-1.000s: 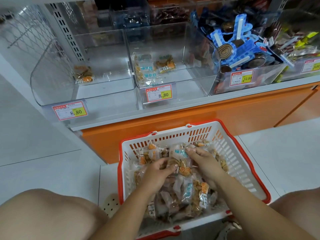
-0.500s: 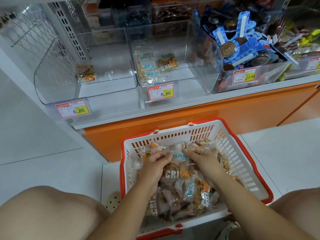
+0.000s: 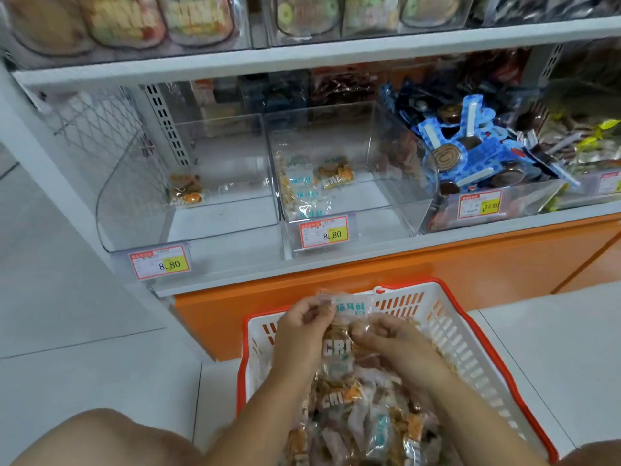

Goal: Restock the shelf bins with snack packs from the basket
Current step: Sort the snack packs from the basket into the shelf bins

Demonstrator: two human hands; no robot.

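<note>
clear, white-lettered snack packs gripped by left hand and right hand

We see a pale tiled floor; on it, right under our left hand and right hand, stands a basket of packs. Beyond the hands, over an orange base, runs the grey shelf; clear bins stand on it side by side: the left bin ahead and left of the left hand; the middle bin straight ahead of both hands; the right bin, much fuller, ahead and right of the right hand. Higher up, well beyond the hands, an upper shelf carries clear tubs in a row.
</note>
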